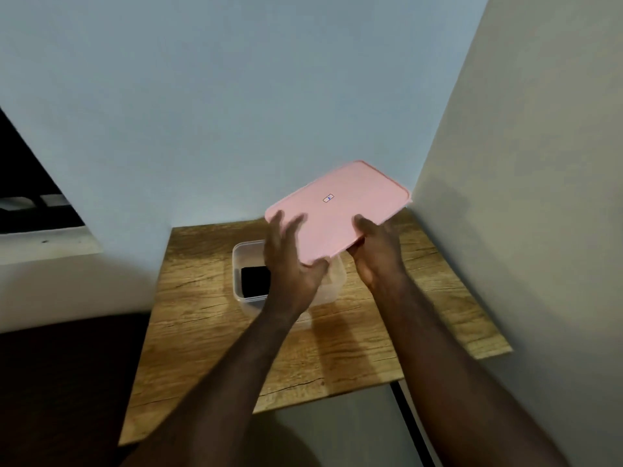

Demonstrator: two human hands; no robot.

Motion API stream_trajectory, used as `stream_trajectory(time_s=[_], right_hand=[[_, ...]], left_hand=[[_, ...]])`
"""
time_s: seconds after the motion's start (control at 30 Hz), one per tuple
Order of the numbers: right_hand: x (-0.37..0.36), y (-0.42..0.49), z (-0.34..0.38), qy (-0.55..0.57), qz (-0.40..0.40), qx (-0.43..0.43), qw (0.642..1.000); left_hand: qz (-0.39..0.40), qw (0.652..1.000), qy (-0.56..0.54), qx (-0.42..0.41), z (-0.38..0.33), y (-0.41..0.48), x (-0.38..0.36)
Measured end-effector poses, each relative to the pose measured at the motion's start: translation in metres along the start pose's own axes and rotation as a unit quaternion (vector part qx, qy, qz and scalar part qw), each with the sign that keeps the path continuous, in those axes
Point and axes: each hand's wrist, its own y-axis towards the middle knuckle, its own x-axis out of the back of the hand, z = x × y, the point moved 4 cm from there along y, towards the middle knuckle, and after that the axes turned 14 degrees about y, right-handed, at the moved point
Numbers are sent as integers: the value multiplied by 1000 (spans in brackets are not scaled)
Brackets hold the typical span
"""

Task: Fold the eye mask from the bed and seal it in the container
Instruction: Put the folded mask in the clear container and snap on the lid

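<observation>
Pink lid (340, 210) hung tilted above clear container (243, 248), offset toward 1 o'clock, not seated. Left hand (290, 264) gripped lid's 8 o'clock corner, fingers on top, blurred. Right hand (376, 252) pinched lid's 5 o'clock edge, thumb on top. Container stood on wooden worktop (202, 305). Black folded eye mask (255, 281) lay inside at container's 9 o'clock end.

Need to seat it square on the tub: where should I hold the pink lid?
By its thin rim at opposite edges, coming in from either side. The pink lid is flat and tilted above the open container; edge grips likely keep its underside free to seat.
</observation>
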Motion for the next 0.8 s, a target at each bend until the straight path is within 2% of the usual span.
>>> stream_trajectory(time_s=[0.03, 0.1, 0.13, 0.17, 0.33, 0.53, 0.67, 0.8], right_hand=[[3, -2, -9, 18, -4, -14, 1000], [7, -8, -26, 52, -7, -31, 998], [9, -10, -34, 67, -3, -40, 997], [10, -13, -41, 78, 5, -49, 996], [15, -21, -62, 46, -7, -72, 996], [45, -7, -46, -21, -112, -69, 991], [46, 11, -33, -143, -92, -68, 983], [39, 30, -25, -270, -61, -43, 960]], left_hand=[[-16, 991, -90, 95, 6, 1, 9], [-17, 921, -252, 296, 20, -1, 19], [-8, 886, -300, 354, 26, -2, 20], [4, 869, -325, 374, 34, -2, 19], [28, 879, -287, 379, 72, -7, 34], [11, 883, -251, 397, 99, -5, 56], [13, 878, -246, 409, 105, 6, 60], [11, 900, -183, 396, 116, 20, 57]])
